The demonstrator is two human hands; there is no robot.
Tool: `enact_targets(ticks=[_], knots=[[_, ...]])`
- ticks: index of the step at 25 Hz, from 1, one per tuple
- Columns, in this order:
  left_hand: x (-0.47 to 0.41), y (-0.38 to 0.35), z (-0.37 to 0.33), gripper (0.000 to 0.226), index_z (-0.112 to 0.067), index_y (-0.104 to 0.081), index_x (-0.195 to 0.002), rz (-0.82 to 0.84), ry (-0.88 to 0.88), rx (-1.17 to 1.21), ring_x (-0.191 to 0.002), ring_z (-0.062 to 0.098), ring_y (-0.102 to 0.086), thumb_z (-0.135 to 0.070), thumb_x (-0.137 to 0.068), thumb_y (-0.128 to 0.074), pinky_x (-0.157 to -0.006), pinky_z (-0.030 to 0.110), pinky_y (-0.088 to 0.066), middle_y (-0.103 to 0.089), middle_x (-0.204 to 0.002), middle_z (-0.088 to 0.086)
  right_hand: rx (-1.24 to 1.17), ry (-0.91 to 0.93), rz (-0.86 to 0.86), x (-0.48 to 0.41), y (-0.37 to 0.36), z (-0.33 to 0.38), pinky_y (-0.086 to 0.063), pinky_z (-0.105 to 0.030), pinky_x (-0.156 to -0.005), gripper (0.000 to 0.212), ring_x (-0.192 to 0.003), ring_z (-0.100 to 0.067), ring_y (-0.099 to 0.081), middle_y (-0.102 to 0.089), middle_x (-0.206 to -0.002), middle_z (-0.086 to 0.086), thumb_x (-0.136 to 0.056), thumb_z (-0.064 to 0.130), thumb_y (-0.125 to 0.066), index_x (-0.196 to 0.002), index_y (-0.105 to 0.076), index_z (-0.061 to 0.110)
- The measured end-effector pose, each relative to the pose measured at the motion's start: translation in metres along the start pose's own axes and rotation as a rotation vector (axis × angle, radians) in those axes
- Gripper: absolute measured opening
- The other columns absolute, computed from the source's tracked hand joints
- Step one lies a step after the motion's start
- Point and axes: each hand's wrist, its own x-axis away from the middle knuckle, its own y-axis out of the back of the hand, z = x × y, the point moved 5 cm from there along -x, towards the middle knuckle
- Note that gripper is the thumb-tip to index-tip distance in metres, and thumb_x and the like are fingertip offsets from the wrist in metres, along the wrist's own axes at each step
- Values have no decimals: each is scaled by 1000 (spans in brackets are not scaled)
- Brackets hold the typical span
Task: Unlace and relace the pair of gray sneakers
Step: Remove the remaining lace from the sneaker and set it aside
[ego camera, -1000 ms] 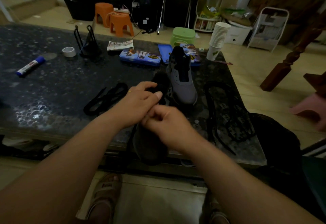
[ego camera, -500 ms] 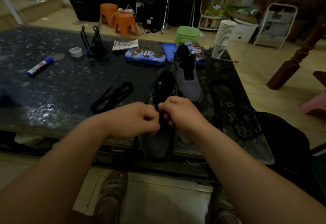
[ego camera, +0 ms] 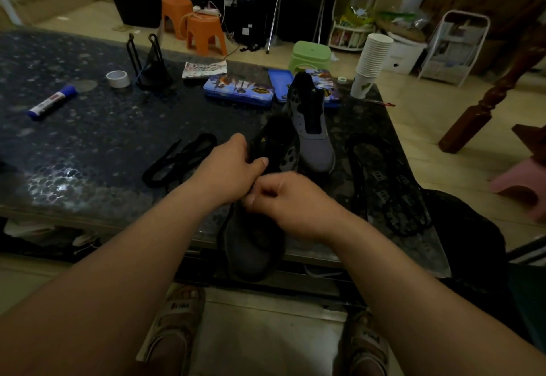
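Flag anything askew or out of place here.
The toe of the near sneaker overhangs the front edge of the table. A loose black lace lies bunched left of it. Nothing spilled or visibly damaged.

Both forearms bare: left forearm [ego camera: 133,257], right forearm [ego camera: 384,260]. Feet in brownish strapped sandals, left sandal [ego camera: 174,325], right sandal [ego camera: 366,343]; dark strap lettering, unreadable.

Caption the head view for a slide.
Left hand grips the near sneaker at the table edge, right hand curled beside it; other sneaker behind, loose black lace at left.
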Motion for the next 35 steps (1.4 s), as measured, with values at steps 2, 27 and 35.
enact_targets(ticks=[2, 27, 35], knots=[[0, -1, -1, 36, -18, -45, -89, 10, -17, 6, -73, 18, -56, -45, -96, -67, -54, 33, -33, -59, -84, 3, 172, 57, 195, 7, -21, 11, -50, -36, -65, 25, -66, -11, -59, -64, -71, 1, -98, 33, -68, -78, -69, 18], [3, 2, 41, 20, -12, -64, -71, 116, 186, 279, -68, 24, -67, -23, -85, -74, -71, 42, -59, -70, -68, 11, 368, 39, -328, -59, 21, 8, -51, -32, -63, 4, -77, -14, -63, -66, -83, 8, -93, 26, -64, -93, -67, 27], [10, -4, 37, 20, -13, -61, -71, 122, 156, 371, -72, 32, -74, -18, -90, -68, -77, 54, -62, -68, -67, 12, 158, -21, -189, -48, 21, -3, -43, -28, -58, 25, -61, -9, -59, -65, -67, 5, -98, 42, -64, -88, -64, 19]])
